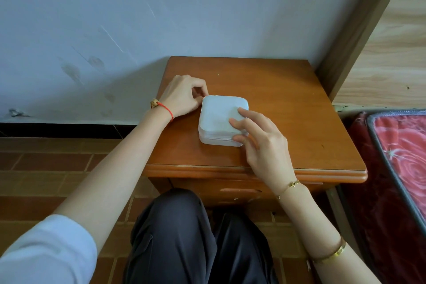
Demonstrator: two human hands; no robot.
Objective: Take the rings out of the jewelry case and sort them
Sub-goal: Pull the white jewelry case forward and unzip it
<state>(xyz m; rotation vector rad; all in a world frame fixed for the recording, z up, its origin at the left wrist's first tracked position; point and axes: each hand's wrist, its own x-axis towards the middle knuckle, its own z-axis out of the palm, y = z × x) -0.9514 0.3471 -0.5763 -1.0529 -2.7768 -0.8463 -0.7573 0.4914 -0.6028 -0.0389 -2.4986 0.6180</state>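
I log the pale blue-white wall (161,18) across the upper left and centre of the frame, scuffed and smudged toward its lower left. A dark wooden post (359,37) slants down the upper right. Brown floor tiles (57,163) fill the lower left.

At centre stands a wooden nightstand (288,104), orange-brown, with a drawer front visible below its near edge. At the right edge lies a red patterned mattress (405,152) with a grey border.

My dark trousers (184,237) occupy the bottom centre, knees just short of the nightstand. A white sleeve (46,253) covers my upper left arm at lower left.

The jewelry case (219,117), white, square with rounded corners, lies flat on the nightstand top, left of its middle. Its lid is shut, and a seam runs round its side.

My left hand (182,97) sits at the case's upper left corner, fingers curled in against that corner; whether they pinch a zip pull or only touch the case, I cannot tell. My right hand (260,143) rests on the case's lower right part, fingers loosely spread, two fingertips flat on the lid and the thumb against the near right corner.

A red cord bracelet (167,109) circles the left wrist. A thin gold chain (289,187) circles the right wrist, with a gold bangle (332,253) further up the forearm.
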